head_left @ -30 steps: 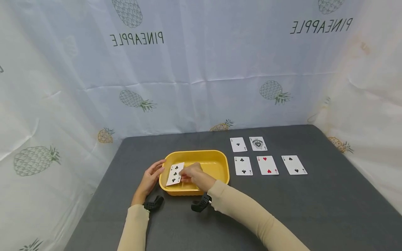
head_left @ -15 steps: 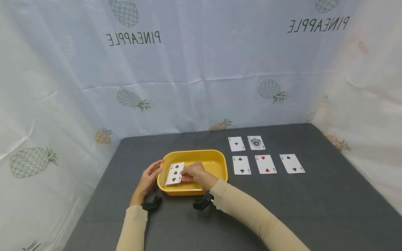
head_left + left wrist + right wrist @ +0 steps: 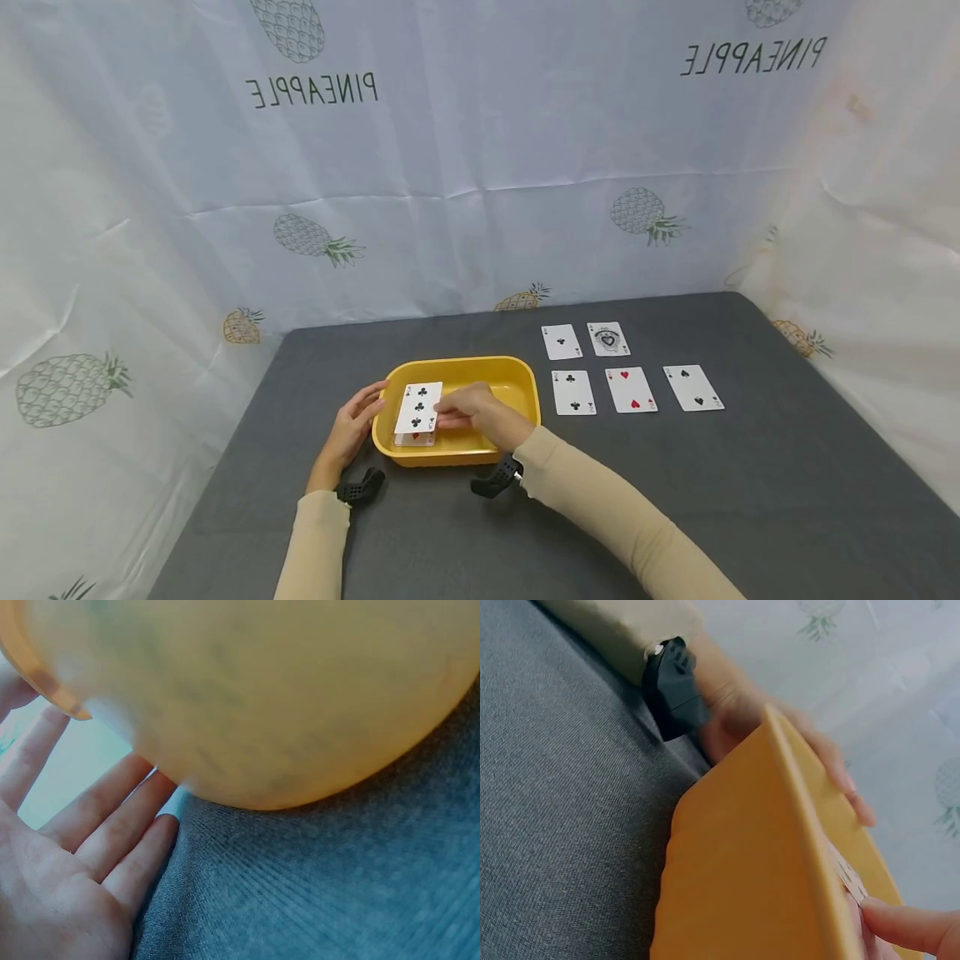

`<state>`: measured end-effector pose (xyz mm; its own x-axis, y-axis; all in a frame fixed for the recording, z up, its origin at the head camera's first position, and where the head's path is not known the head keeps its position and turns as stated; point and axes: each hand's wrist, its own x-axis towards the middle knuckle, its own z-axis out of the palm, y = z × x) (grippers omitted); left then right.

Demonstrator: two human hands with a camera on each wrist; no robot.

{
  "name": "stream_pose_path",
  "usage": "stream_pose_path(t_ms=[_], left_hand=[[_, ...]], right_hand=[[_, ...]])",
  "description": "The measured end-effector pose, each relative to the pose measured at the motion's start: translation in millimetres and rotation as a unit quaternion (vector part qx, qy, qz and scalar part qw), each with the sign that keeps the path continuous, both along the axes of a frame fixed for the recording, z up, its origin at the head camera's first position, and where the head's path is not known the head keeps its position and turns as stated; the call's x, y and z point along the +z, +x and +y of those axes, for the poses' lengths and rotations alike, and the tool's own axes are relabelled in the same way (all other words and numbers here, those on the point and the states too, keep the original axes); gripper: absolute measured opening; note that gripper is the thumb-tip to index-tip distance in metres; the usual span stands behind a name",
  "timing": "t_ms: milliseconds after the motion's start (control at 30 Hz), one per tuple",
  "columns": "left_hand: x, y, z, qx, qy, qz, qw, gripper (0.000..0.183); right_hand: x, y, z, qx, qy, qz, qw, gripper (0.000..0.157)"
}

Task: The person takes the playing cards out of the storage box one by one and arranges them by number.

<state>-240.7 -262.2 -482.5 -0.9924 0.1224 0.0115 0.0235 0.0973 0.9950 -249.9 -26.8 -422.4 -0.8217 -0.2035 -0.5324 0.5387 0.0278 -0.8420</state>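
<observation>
A yellow tray [image 3: 517,387] rests on the dark table, with playing cards at its left end. My right hand [image 3: 483,412] reaches over the near rim and pinches the right edge of a three of clubs [image 3: 418,406]. Under that card, another card with red pips [image 3: 415,438] shows only its near edge. My left hand [image 3: 351,429] touches the tray's left side. In the left wrist view its fingers [image 3: 124,829] lie fairly straight against the outer wall. The right thumb [image 3: 907,924] presses on the card's edge in the right wrist view.
Right of the tray lie an ace of clubs [image 3: 561,342], an ornate ace [image 3: 608,339], a two of clubs [image 3: 573,392], a two of hearts [image 3: 631,390] and a two of spades [image 3: 693,388]. A pineapple-print curtain [image 3: 450,250] hangs behind the table [image 3: 420,533].
The three of clubs has lifted and shifted slightly away from me in my right hand, uncovering the near edge of the red-pipped card. The left hand stays at the tray's side.
</observation>
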Motion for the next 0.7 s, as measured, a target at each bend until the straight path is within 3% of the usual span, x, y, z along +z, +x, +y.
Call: stream_pose_path(t_ms=[300, 533, 700], left_hand=[[1.1, 1.0, 0, 0.004, 0.006, -0.007, 0.9999, 0.05], [0.5, 1.1, 0, 0.0, 0.011, -0.004, 0.9999, 0.05], [0.5, 1.5, 0, 0.003, 0.011, -0.005, 0.9999, 0.051]], right_hand=[[7.9, -1.0, 6, 0.009, -0.01, 0.018, 1.0, 0.022], [10.7, 13.6, 33, 0.104, -0.046, 0.094, 0.989, 0.024], [14.4, 16.2, 38, 0.072, -0.047, 0.08, 0.993, 0.019]])
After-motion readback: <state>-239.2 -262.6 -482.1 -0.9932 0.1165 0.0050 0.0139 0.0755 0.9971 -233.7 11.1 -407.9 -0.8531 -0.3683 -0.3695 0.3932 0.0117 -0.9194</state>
